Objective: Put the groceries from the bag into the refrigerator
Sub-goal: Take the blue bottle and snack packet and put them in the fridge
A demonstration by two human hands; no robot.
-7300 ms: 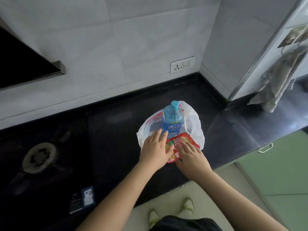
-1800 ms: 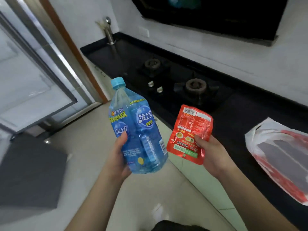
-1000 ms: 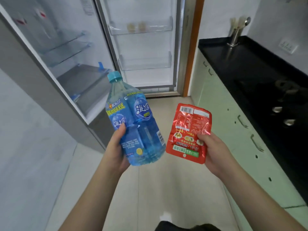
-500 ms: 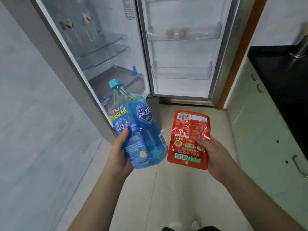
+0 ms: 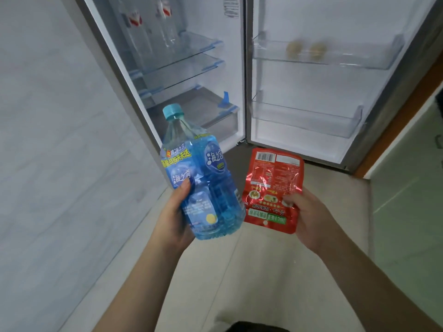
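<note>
A pale grey marbled wall panel (image 5: 55, 140) filled the left of the frame. Right of it, at upper centre, stood the open white refrigerator (image 5: 189, 68), its clear glass shelves (image 5: 177, 61) edged in blue, with two clear bottles with red-and-white labels (image 5: 146, 32) on an upper shelf and a translucent drawer (image 5: 203, 116) below. At centre left, the left hand (image 5: 175, 219) gripped the lower body of a large clear plastic bottle of blue liquid with a light-blue cap (image 5: 203, 183), thumb across its blue label and fingers wrapped behind; the bottle stood nearly upright, tilted slightly left, in front of the refrigerator's lower part. Just beside it, at centre right, the right hand (image 5: 311, 221) pinched a flat shiny red foil pouch with a barcode at its top edge (image 5: 273, 188), thumb on its face. Above, the open refrigerator door (image 5: 311, 87) showed two clear door bins (image 5: 306, 121); the upper held two small round yellowish items (image 5: 304, 49), blurred. A pale green cabinet (image 5: 412, 212) occupied the right edge, above beige floor tiles (image 5: 251, 271).
</note>
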